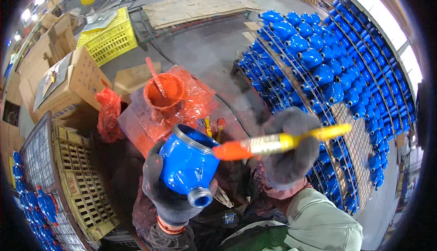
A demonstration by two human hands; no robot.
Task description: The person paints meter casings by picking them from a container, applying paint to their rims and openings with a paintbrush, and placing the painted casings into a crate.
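Coating a blue vessel's rim in red, by the look of it

So the left hand [168,192] is gripping the blue vessel [186,162], dark glove wrapping around its side and underside. They're holding it on the near side of the red bucket [165,110], a touch to the bucket's right. It's tilting so the wide mouth is facing up and the small outlet [193,195] is pointing back toward the wearer.

Right hand [289,164] is closing around the yellow-handled brush [266,145], well over to the right of the bucket and a bit nearer. The red bristles [232,151] are pointing left and ending right by the threaded rim [193,145]. Touching or just beside? Honestly can't tell, that hand's blurring.

The rim's visible part is showing bare grey, so I'm guessing they're only starting the coat. Some blue pieces [46,205], lying left of the bucket and nearer, are showing red at their edges, so I'm betting that's the look they're going for.

Next move, I'm thinking, is calling for laying the bristles on that rim and turning the vessel bit by bit with the left hand. I'd be watching for drips on that glossy blue, and for the glove slipping.
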